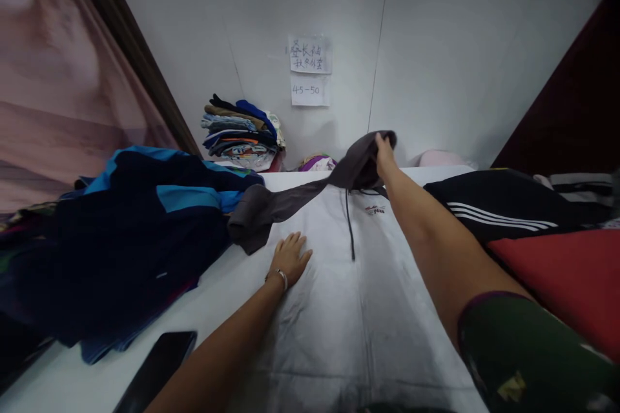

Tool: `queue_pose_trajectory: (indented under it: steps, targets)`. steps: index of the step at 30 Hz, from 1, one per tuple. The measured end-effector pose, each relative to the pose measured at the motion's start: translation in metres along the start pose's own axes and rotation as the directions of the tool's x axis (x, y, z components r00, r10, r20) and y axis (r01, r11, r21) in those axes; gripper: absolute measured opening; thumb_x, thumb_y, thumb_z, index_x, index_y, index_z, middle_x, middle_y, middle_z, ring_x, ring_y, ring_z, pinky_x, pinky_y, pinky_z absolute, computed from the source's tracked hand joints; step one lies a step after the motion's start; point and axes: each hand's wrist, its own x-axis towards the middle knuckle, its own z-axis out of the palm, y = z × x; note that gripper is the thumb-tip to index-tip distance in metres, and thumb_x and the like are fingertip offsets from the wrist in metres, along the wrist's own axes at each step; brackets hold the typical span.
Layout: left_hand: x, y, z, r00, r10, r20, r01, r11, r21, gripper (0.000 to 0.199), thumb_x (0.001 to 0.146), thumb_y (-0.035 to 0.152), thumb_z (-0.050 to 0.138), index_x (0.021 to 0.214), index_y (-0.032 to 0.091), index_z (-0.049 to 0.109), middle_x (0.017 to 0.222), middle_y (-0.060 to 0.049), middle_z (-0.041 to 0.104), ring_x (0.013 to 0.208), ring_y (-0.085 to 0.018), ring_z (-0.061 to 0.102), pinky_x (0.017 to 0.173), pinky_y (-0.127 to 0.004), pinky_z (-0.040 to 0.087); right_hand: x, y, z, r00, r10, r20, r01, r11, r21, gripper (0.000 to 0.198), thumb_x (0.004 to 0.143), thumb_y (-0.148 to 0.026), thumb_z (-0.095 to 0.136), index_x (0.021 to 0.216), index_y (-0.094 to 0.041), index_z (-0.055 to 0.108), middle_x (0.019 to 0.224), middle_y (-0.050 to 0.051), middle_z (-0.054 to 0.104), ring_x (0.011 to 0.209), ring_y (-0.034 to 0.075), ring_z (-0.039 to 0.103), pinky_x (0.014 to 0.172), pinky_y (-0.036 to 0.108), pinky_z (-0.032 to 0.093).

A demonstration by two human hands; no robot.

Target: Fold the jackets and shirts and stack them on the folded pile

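A light grey and white hooded jacket [334, 284] with dark grey sleeves lies front up before me, its hood toward the wall. My right hand [385, 158] grips the edge of the dark grey hood [356, 161] and holds it raised off the table. My left hand [290, 257] lies flat on the jacket's left side, fingers spread, just below the dark sleeve [256, 213], which is bent out to the left. A dark drawstring [349, 226] hangs down over the chest, beside a small red and black print. The right sleeve is mostly hidden behind my arm.
Navy and blue clothes [121, 239] are heaped at left, a black phone [157, 368] near the front. A folded stack of clothes [242, 132] stands by the wall under paper signs [310, 71]. Black striped clothing [504, 206] and a red garment [562, 277] lie at right.
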Motion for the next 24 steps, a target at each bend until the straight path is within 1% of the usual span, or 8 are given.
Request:
queue_pose_trajectory:
  steps: [2, 4, 8, 11, 14, 17, 20, 24]
  targets:
    - [0.0, 0.0, 0.0, 1.0, 0.0, -0.001, 0.0, 1.0, 0.0, 0.051, 0.093, 0.043, 0.04, 0.136, 0.018, 0.048, 0.15, -0.01, 0.037, 0.14, -0.025, 0.029, 0.115, -0.046, 0.021, 0.005, -0.001, 0.002, 1.0, -0.014, 0.001, 0.014, 0.996, -0.09, 0.053, 0.093, -0.053, 0.029, 0.132, -0.022, 0.049, 0.129, 0.007, 0.058, 0.114, 0.019, 0.056, 0.09, 0.036, 0.05]
    - [0.001, -0.001, 0.001, 1.0, 0.002, -0.006, -0.002, 1.0, 0.0, 0.051, 0.093, 0.043, 0.04, 0.136, 0.018, 0.048, 0.15, -0.01, 0.037, 0.14, -0.025, 0.029, 0.115, -0.046, 0.021, -0.01, 0.01, 0.007, 0.995, -0.031, 0.093, 0.05, 0.976, -0.21, 0.048, 0.092, -0.049, 0.036, 0.122, -0.018, 0.059, 0.123, 0.008, 0.063, 0.109, 0.02, 0.059, 0.092, 0.035, 0.049]
    - [0.002, -0.002, 0.003, 1.0, 0.003, -0.01, -0.003, 1.0, 0.003, 0.05, 0.093, 0.043, 0.039, 0.135, 0.018, 0.049, 0.15, -0.01, 0.037, 0.14, -0.025, 0.029, 0.115, -0.046, 0.021, -0.082, 0.053, 0.001, 0.968, 0.014, 0.251, 0.088, 0.916, -0.392, 0.034, 0.084, -0.037, 0.056, 0.109, -0.017, 0.068, 0.113, 0.008, 0.068, 0.107, 0.024, 0.062, 0.097, 0.037, 0.046]
    - [0.003, -0.001, 0.002, 1.0, 0.009, 0.0, -0.009, 1.0, 0.013, 0.05, 0.093, 0.043, 0.039, 0.135, 0.018, 0.049, 0.151, -0.009, 0.036, 0.14, -0.025, 0.029, 0.114, -0.046, 0.021, -0.146, 0.083, -0.028, 0.944, 0.098, 0.316, 0.098, 0.829, -0.551, 0.034, 0.077, -0.028, 0.065, 0.108, -0.017, 0.068, 0.126, 0.013, 0.062, 0.123, 0.032, 0.051, 0.105, 0.047, 0.037]
    - [0.004, -0.001, 0.0, 1.0, 0.011, -0.001, -0.011, 1.0, 0.026, 0.05, 0.093, 0.043, 0.038, 0.135, 0.018, 0.049, 0.15, -0.01, 0.037, 0.14, -0.025, 0.029, 0.114, -0.047, 0.021, -0.206, 0.099, -0.067, 0.928, 0.141, 0.345, 0.125, 0.755, -0.644, 0.039, 0.083, -0.027, 0.058, 0.12, -0.02, 0.062, 0.146, 0.012, 0.043, 0.138, 0.03, 0.032, 0.111, 0.051, 0.026]
    - [0.006, -0.002, 0.001, 1.0, 0.01, -0.006, -0.01, 0.999, 0.031, 0.051, 0.093, 0.043, 0.037, 0.136, 0.018, 0.048, 0.15, -0.01, 0.036, 0.14, -0.026, 0.029, 0.114, -0.048, 0.021, -0.261, 0.102, -0.104, 0.906, 0.162, 0.39, 0.193, 0.663, -0.723, 0.046, 0.089, -0.032, 0.049, 0.133, -0.021, 0.051, 0.15, 0.011, 0.035, 0.141, 0.028, 0.027, 0.112, 0.05, 0.025]
    - [0.009, -0.003, 0.003, 1.0, 0.013, -0.007, -0.013, 1.0, 0.027, 0.052, 0.092, 0.043, 0.037, 0.137, 0.017, 0.047, 0.151, -0.01, 0.036, 0.14, -0.026, 0.028, 0.114, -0.048, 0.021, -0.313, 0.104, -0.137, 0.921, 0.189, 0.339, 0.146, 0.64, -0.754, 0.051, 0.089, -0.037, 0.049, 0.137, -0.02, 0.048, 0.149, 0.012, 0.038, 0.139, 0.027, 0.032, 0.113, 0.046, 0.027]
    - [0.01, -0.003, 0.002, 0.998, 0.022, -0.059, -0.022, 1.0, 0.009, 0.056, 0.091, 0.041, 0.038, 0.137, 0.01, 0.045, 0.146, -0.013, 0.043, 0.137, -0.025, 0.035, 0.113, -0.042, 0.025, -0.375, 0.105, -0.174, 0.969, 0.244, 0.036, -0.156, 0.72, -0.676, 0.056, 0.087, -0.047, 0.048, 0.134, -0.017, 0.051, 0.144, 0.013, 0.045, 0.133, 0.027, 0.042, 0.111, 0.042, 0.033]
